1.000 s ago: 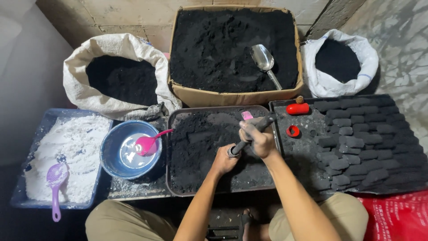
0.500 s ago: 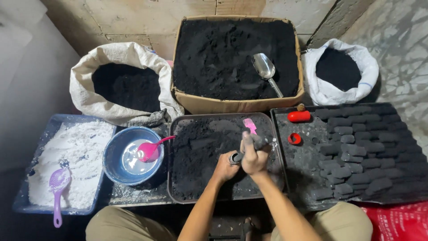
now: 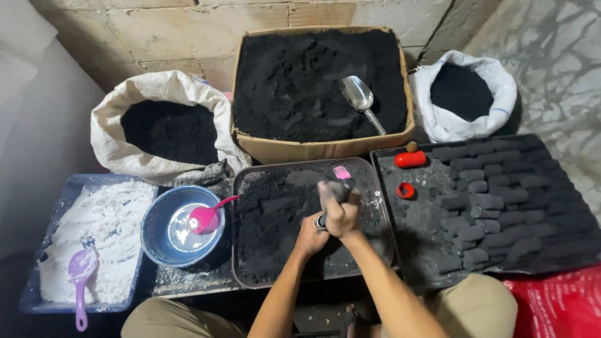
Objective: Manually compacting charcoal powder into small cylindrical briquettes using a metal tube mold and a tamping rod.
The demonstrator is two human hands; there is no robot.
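Both hands grip one dark cylindrical metal press tool (image 3: pixel 332 200), right hand (image 3: pixel 341 209) wrapped around its upper shaft, left hand (image 3: pixel 311 233) clasping its lower end, apparently to steady it over the black-powder-filled metal tray (image 3: pixel 241 275). At nine o'clock sits a blue bowl (image 3: pixel 153 241); at three o'clock, a dark tray of moulded black blocks (image 3: pixel 488 200).

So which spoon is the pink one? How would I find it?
Start at the tall cardboard box full of black powder at the back. Come forward and left to the round blue bowl. The pink spoon lies in it, handle over the rim; the purple scoop lies in white powder, and the metal scoop in the box.
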